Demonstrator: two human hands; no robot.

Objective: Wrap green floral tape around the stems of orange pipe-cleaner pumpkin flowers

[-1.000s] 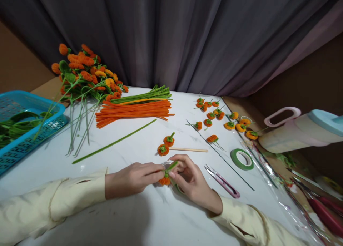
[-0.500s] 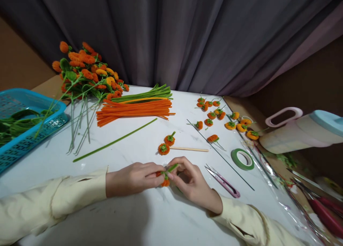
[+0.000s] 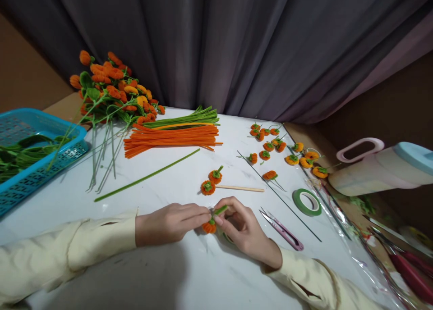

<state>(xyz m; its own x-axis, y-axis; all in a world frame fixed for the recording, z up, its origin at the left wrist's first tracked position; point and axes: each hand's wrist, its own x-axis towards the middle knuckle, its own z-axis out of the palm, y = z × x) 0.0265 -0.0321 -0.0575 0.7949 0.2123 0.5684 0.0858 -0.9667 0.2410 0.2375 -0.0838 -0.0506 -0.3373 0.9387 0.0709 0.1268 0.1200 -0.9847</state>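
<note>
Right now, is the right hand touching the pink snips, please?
Apart: the head view shows white tabletop between the right hand and the pink snips.

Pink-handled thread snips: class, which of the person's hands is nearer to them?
Right. The right hand is just left of the pink-handled thread snips; the left hand is farther left, beyond the right hand.
</note>
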